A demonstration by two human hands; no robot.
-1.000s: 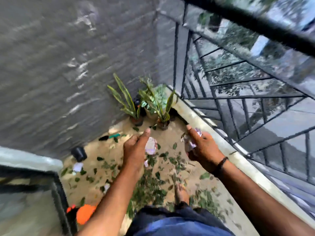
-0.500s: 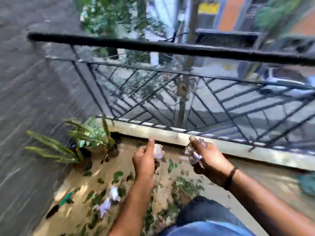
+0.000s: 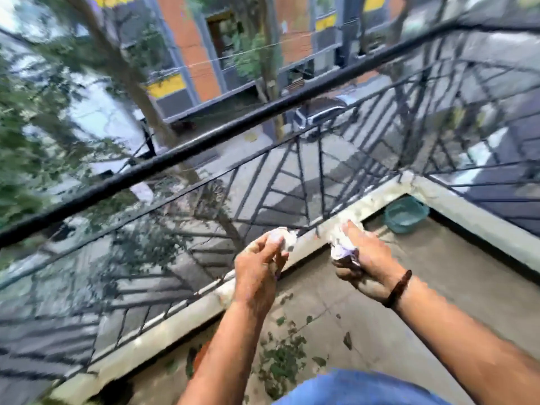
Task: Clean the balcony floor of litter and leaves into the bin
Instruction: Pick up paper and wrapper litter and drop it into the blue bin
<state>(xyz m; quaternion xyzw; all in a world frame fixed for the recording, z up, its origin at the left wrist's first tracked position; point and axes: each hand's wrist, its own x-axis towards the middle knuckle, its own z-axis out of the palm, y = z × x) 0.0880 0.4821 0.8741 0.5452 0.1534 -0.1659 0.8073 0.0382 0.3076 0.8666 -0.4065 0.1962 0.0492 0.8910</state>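
Observation:
My left hand (image 3: pixel 258 268) holds a crumpled white paper (image 3: pixel 280 236) at chest height above the balcony floor. My right hand (image 3: pixel 363 260) grips another crumpled white and purple paper wad (image 3: pixel 342 249); a dark band circles its wrist. A teal bin (image 3: pixel 406 213) sits on the floor in the far corner, beyond my right hand. Green leaves (image 3: pixel 280 361) lie scattered on the concrete floor just in front of my legs.
A black metal railing (image 3: pixel 204 141) on a pale concrete kerb (image 3: pixel 175 323) bounds the balcony on the left and at the far right. Beyond it lie a street, trees and a parked car. The floor (image 3: pixel 438 287) between me and the bin is bare concrete.
The view has swung right, away from the potted plants and the leaf-strewn end, toward the corner with the teal bin. Both hands keep hold of their paper wads.

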